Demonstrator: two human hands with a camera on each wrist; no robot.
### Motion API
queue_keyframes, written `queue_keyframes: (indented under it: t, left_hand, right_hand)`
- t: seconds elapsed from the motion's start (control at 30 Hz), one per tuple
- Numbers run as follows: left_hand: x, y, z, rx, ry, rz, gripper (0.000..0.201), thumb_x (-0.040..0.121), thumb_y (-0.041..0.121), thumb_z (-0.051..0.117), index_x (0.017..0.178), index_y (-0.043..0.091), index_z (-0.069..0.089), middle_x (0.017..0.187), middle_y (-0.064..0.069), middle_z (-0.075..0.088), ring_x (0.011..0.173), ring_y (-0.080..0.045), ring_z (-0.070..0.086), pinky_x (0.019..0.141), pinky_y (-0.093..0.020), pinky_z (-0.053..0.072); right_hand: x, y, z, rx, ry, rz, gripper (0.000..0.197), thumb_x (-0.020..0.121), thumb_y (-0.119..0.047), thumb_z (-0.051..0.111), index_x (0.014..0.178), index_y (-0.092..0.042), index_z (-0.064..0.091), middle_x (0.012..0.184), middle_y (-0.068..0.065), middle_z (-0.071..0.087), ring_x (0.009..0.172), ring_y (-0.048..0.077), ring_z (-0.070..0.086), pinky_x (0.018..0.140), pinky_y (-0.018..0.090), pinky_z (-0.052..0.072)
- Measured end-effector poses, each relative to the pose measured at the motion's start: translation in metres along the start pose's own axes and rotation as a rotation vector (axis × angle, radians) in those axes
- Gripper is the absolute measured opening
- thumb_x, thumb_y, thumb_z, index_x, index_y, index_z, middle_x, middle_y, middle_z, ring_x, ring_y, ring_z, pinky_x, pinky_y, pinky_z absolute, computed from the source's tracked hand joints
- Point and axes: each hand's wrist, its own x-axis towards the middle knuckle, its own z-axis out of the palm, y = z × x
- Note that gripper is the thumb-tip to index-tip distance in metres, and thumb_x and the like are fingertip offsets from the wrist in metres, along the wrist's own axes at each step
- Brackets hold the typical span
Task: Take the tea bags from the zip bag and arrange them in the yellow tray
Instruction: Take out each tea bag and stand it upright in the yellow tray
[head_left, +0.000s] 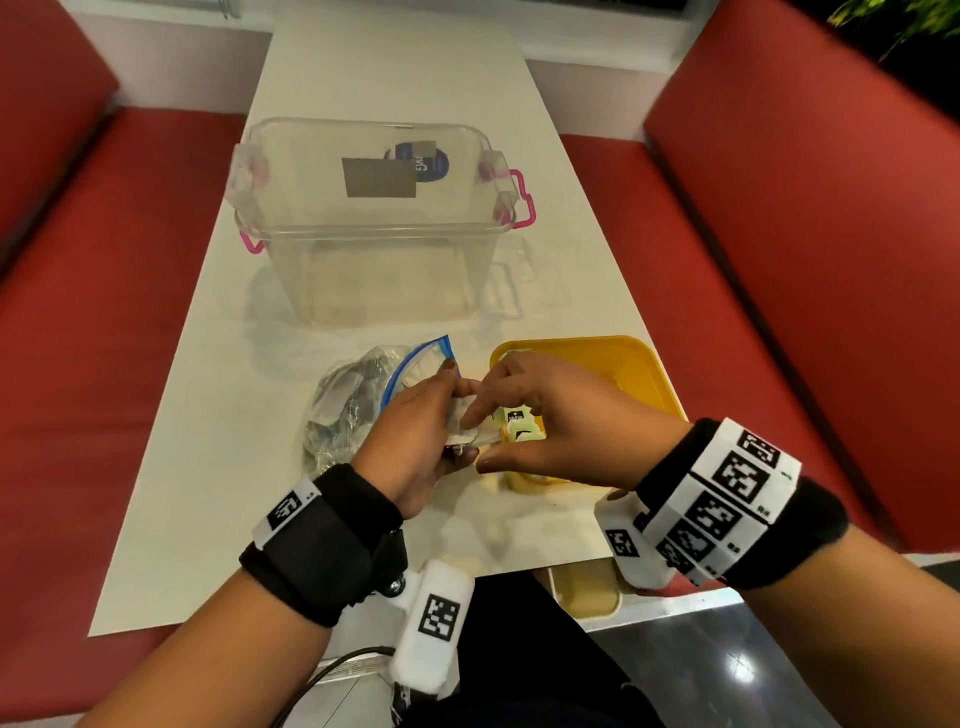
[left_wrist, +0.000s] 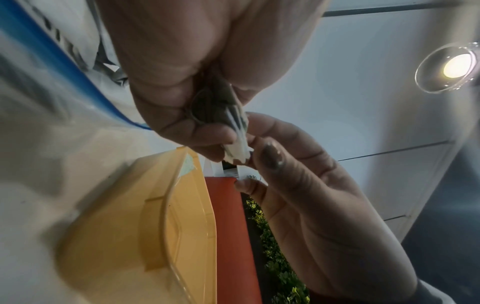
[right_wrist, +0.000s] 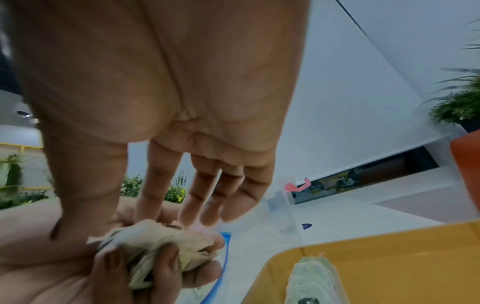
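My left hand (head_left: 441, 415) grips a bunch of pale tea bags (head_left: 464, 423) just right of the zip bag (head_left: 358, 400), a clear bag with a blue zip strip that still holds more bags. My right hand (head_left: 485, 436) meets the bunch from the right. In the left wrist view its thumb and forefinger pinch the white edges of the tea bags (left_wrist: 237, 151). The right wrist view shows the bunch (right_wrist: 155, 253) crumpled in my left fingers. The yellow tray (head_left: 628, 364) lies to the right, with a few green-tagged tea bags (head_left: 519, 423) in its near left corner.
A big clear plastic box (head_left: 374, 223) with pink latches stands behind the zip bag, mid-table. Red bench seats (head_left: 779, 234) flank the white table (head_left: 171, 467) on both sides. The table's front edge is just under my wrists.
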Motion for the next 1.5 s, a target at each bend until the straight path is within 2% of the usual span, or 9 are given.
queue_keyframes:
  t: [0.1, 0.23, 0.5, 0.7, 0.9, 1.1, 1.2, 1.33, 1.5]
  left_hand:
    - [-0.004, 0.001, 0.001, -0.009, -0.023, 0.002, 0.041, 0.102, 0.043, 0.037, 0.095, 0.015, 0.065, 0.08, -0.002, 0.068, 0.065, -0.011, 0.062, 0.056, -0.027, 0.05]
    - [-0.005, 0.002, 0.002, 0.001, -0.051, 0.005, 0.042, 0.102, 0.044, 0.034, 0.098, 0.014, 0.063, 0.075, -0.001, 0.069, 0.063, -0.009, 0.062, 0.061, -0.026, 0.049]
    - [-0.002, -0.003, -0.001, 0.001, -0.076, -0.006, 0.041, 0.1, 0.048, 0.037, 0.093, 0.016, 0.061, 0.076, 0.001, 0.068, 0.064, -0.011, 0.062, 0.061, -0.026, 0.049]
    - [0.001, -0.005, -0.002, -0.012, -0.092, 0.076, 0.049, 0.087, 0.06, 0.047, 0.098, 0.016, 0.067, 0.081, -0.004, 0.063, 0.065, -0.013, 0.052, 0.048, -0.02, 0.038]
    - [0.004, -0.01, -0.002, 0.161, -0.061, 0.22, 0.009, 0.086, 0.023, 0.068, 0.082, 0.016, 0.063, 0.074, 0.002, 0.06, 0.055, -0.007, 0.048, 0.048, -0.02, 0.038]
    - [0.007, -0.012, -0.005, 0.202, -0.023, 0.387, 0.005, 0.09, 0.019, 0.065, 0.088, 0.015, 0.067, 0.071, 0.007, 0.062, 0.058, -0.009, 0.049, 0.048, -0.021, 0.037]
    - [0.009, -0.01, -0.006, 0.308, -0.01, 0.472, 0.009, 0.091, 0.018, 0.064, 0.091, 0.011, 0.07, 0.069, 0.015, 0.064, 0.058, 0.0, 0.053, 0.055, -0.016, 0.04]
    - [0.011, -0.009, -0.007, 0.422, -0.022, 0.505, 0.012, 0.089, 0.023, 0.067, 0.098, 0.016, 0.072, 0.092, 0.003, 0.072, 0.085, -0.011, 0.065, 0.074, -0.027, 0.05]
    - [0.014, -0.012, -0.005, 0.53, 0.005, 0.529, 0.008, 0.091, 0.022, 0.064, 0.094, 0.024, 0.072, 0.093, 0.003, 0.071, 0.09, -0.011, 0.064, 0.08, -0.027, 0.048]
  right_hand:
    - [0.0, -0.004, 0.011, -0.064, 0.095, -0.071, 0.027, 0.078, -0.045, 0.072, 0.1, -0.029, 0.071, 0.095, -0.005, 0.061, 0.088, 0.015, 0.055, 0.076, 0.034, 0.046]
    - [0.001, -0.013, 0.014, -0.06, 0.145, -0.076, 0.013, 0.084, -0.028, 0.068, 0.096, -0.023, 0.071, 0.085, -0.001, 0.064, 0.078, 0.015, 0.056, 0.068, 0.034, 0.046]
    - [0.002, -0.011, 0.012, 0.081, 0.136, 0.139, 0.017, 0.09, -0.021, 0.057, 0.098, -0.02, 0.072, 0.085, -0.007, 0.069, 0.075, 0.007, 0.061, 0.071, 0.029, 0.05]
    - [0.007, -0.001, 0.008, 0.262, 0.335, 0.298, 0.015, 0.094, -0.016, 0.05, 0.095, -0.016, 0.065, 0.077, 0.0, 0.07, 0.069, 0.006, 0.066, 0.068, 0.035, 0.054]
    - [0.009, 0.006, -0.002, 0.495, 0.461, 0.385, 0.014, 0.098, -0.01, 0.047, 0.095, -0.009, 0.061, 0.074, 0.006, 0.07, 0.059, 0.008, 0.068, 0.066, 0.039, 0.057]
    - [0.004, 0.013, -0.007, 0.529, 0.44, 0.37, 0.013, 0.097, -0.009, 0.049, 0.097, -0.008, 0.062, 0.084, 0.011, 0.071, 0.067, 0.015, 0.069, 0.066, 0.038, 0.057]
    - [0.0, 0.017, -0.008, 0.522, 0.444, 0.337, 0.008, 0.093, -0.011, 0.058, 0.097, -0.01, 0.065, 0.084, 0.006, 0.07, 0.07, 0.017, 0.07, 0.065, 0.034, 0.056]
    - [-0.002, 0.022, -0.01, 0.434, 0.423, 0.27, 0.007, 0.088, -0.009, 0.065, 0.09, -0.015, 0.069, 0.075, 0.002, 0.07, 0.07, 0.019, 0.067, 0.061, 0.02, 0.049]
    - [-0.003, 0.026, -0.014, 0.287, 0.418, 0.258, 0.009, 0.089, -0.019, 0.065, 0.094, -0.02, 0.072, 0.073, -0.013, 0.067, 0.071, 0.01, 0.063, 0.063, 0.015, 0.046]
